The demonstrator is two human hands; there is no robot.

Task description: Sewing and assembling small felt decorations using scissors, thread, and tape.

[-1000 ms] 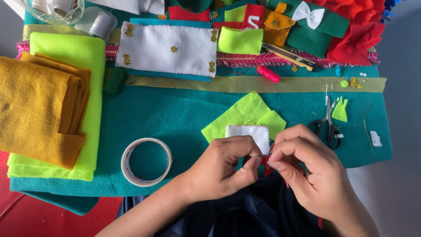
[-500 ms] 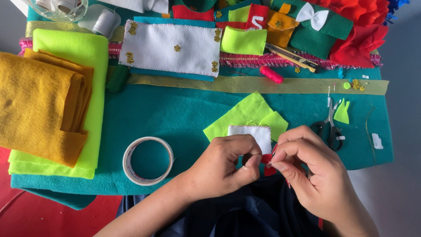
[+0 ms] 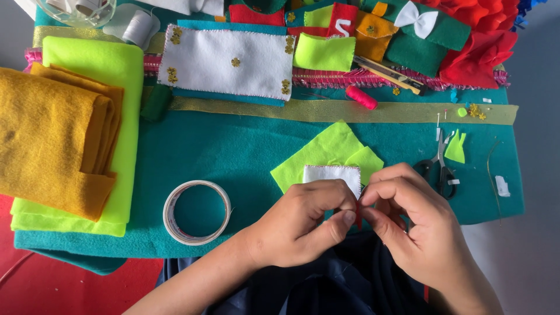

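White felt patch (image 3: pixel 331 174) pinched at its lower edge by left hand (image 3: pixel 303 224) and right hand (image 3: pixel 411 224) — fingers closed together (a red bit between them) — over lime felt (image 3: pixel 326 149), scissors (image 3: pixel 438 166) nearby.

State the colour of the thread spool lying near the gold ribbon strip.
Pink thread spool, seen best in the head view.
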